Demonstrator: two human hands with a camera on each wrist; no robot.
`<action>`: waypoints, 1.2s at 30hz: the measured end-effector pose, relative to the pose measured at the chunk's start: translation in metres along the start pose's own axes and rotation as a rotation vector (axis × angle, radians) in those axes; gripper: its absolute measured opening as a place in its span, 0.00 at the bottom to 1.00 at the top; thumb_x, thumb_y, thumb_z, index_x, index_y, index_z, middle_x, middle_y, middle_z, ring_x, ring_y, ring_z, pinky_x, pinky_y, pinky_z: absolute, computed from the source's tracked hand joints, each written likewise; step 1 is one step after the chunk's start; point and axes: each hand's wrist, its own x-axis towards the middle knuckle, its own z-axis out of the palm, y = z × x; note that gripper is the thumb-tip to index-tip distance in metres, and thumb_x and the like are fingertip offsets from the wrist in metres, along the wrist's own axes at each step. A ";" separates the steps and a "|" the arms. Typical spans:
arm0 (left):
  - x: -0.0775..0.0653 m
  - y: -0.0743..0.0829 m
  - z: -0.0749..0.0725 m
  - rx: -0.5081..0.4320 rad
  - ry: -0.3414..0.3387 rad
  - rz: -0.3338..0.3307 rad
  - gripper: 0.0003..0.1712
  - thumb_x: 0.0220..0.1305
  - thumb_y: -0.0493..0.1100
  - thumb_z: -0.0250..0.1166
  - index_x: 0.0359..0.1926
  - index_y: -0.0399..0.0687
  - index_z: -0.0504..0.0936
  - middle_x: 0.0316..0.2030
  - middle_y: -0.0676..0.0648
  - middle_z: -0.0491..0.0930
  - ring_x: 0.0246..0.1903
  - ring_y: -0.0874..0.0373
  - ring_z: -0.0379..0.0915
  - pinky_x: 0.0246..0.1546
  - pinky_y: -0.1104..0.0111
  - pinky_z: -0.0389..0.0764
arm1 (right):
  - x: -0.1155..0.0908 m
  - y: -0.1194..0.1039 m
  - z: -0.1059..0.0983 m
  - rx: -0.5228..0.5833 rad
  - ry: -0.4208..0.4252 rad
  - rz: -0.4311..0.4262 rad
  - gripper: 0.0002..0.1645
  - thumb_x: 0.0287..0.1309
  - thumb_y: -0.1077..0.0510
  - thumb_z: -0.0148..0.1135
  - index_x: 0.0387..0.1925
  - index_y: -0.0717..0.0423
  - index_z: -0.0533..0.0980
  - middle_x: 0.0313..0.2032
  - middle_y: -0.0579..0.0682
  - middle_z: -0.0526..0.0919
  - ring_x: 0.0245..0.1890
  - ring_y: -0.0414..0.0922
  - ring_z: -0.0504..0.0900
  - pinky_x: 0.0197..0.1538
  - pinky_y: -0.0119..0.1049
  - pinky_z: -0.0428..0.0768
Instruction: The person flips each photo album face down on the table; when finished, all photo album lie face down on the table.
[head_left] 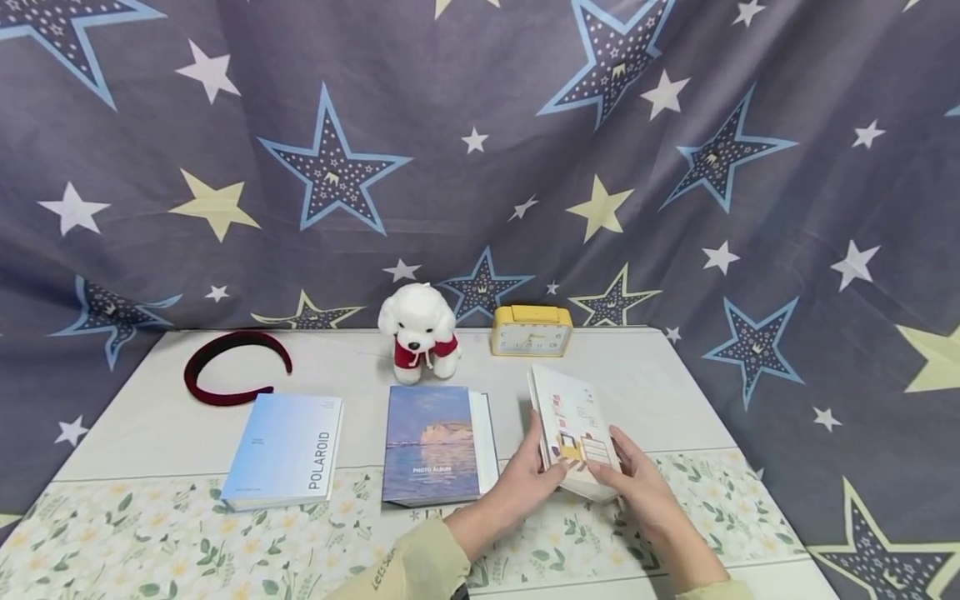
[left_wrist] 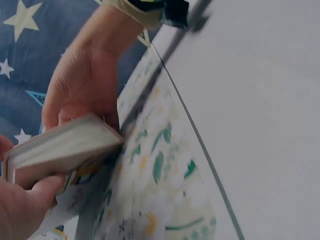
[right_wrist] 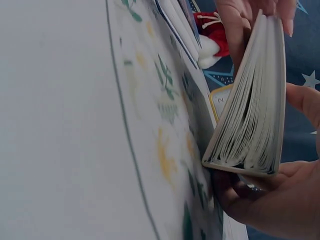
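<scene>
Both hands hold a white photo album (head_left: 581, 400) with small cartoon drawings on its cover, raised above the right part of the table. My left hand (head_left: 527, 475) grips its left side, thumb on the cover. On the right side, my right hand (head_left: 637, 481) has its thumb on the front and fingers behind. In the right wrist view, the album (right_wrist: 250, 110) shows its page edges, slightly fanned between the covers, with my right hand (right_wrist: 285, 205) around one end. The left wrist view has my left hand (left_wrist: 22, 210) pinching the album (left_wrist: 65, 145) opposite the other hand.
Left of the hands lie a blue photo album (head_left: 427, 446) with a seaside picture and a pale blue Polaroid album (head_left: 281, 450). Behind them are a dark red headband (head_left: 197, 387), a white toy dog (head_left: 417, 321) and a yellow clock (head_left: 532, 331). A star-patterned curtain (head_left: 480, 208) hangs behind.
</scene>
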 end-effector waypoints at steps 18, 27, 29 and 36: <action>0.000 -0.020 -0.005 0.517 0.013 -0.094 0.52 0.70 0.44 0.58 0.76 0.43 0.28 0.75 0.35 0.26 0.74 0.42 0.32 0.70 0.51 0.46 | 0.000 0.002 -0.009 -0.360 -0.019 -0.065 0.70 0.47 0.47 0.75 0.76 0.60 0.38 0.76 0.61 0.42 0.75 0.58 0.42 0.71 0.51 0.50; 0.000 -0.025 -0.010 0.598 -0.012 -0.104 0.48 0.68 0.44 0.59 0.77 0.41 0.38 0.75 0.33 0.30 0.73 0.39 0.37 0.69 0.50 0.51 | 0.001 0.002 -0.006 -0.473 -0.009 -0.097 0.70 0.46 0.43 0.74 0.76 0.62 0.40 0.76 0.61 0.43 0.75 0.57 0.43 0.72 0.48 0.50; -0.001 -0.025 -0.010 0.607 -0.004 -0.107 0.47 0.67 0.43 0.60 0.77 0.39 0.42 0.75 0.32 0.30 0.73 0.37 0.37 0.68 0.48 0.52 | 0.001 0.003 -0.005 -0.502 -0.001 -0.108 0.69 0.46 0.43 0.74 0.76 0.63 0.41 0.75 0.61 0.44 0.74 0.57 0.46 0.71 0.48 0.52; -0.002 -0.031 -0.008 0.904 0.048 -0.013 0.39 0.65 0.45 0.63 0.71 0.33 0.60 0.74 0.29 0.35 0.72 0.37 0.44 0.65 0.52 0.62 | 0.000 0.004 -0.001 -0.564 0.013 -0.142 0.63 0.48 0.44 0.73 0.75 0.63 0.48 0.74 0.62 0.52 0.72 0.58 0.53 0.68 0.47 0.60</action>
